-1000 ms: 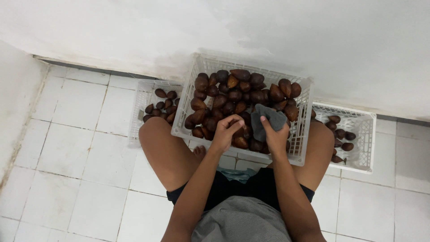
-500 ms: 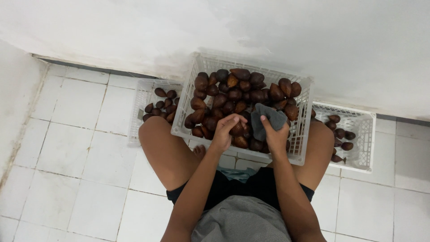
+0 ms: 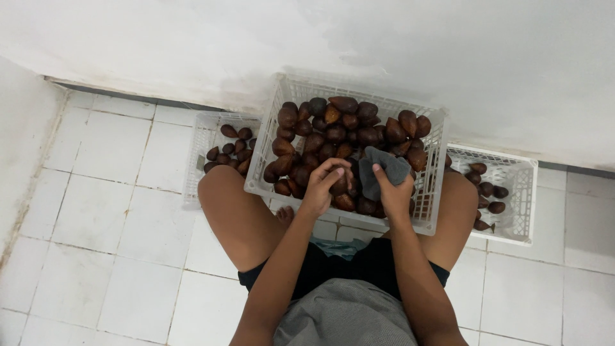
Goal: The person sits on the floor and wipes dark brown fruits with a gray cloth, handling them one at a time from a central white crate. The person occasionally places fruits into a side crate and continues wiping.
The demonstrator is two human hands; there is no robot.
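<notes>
A white slatted plastic crate (image 3: 264, 163) stands between my knees against the wall, heaped with dark brown scaly fruits (image 3: 333, 128). My left hand (image 3: 323, 187) is closed around one brown fruit (image 3: 340, 184) at the crate's near edge. Beside it my right hand (image 3: 392, 191) grips a grey cloth (image 3: 382, 170), held against the fruit pile. The two hands are close together, almost touching.
A smaller white crate (image 3: 195, 160) with a few brown fruits sits behind my left knee. Another white crate (image 3: 522, 192) with several fruits lies by my right knee. White wall rises right behind the crates; white floor tiles (image 3: 96, 211) spread to the left.
Both hands stay at the crate's near edge. My left hand's fingers have shifted slightly on the fruit; the cloth in my right hand has hardly moved.
</notes>
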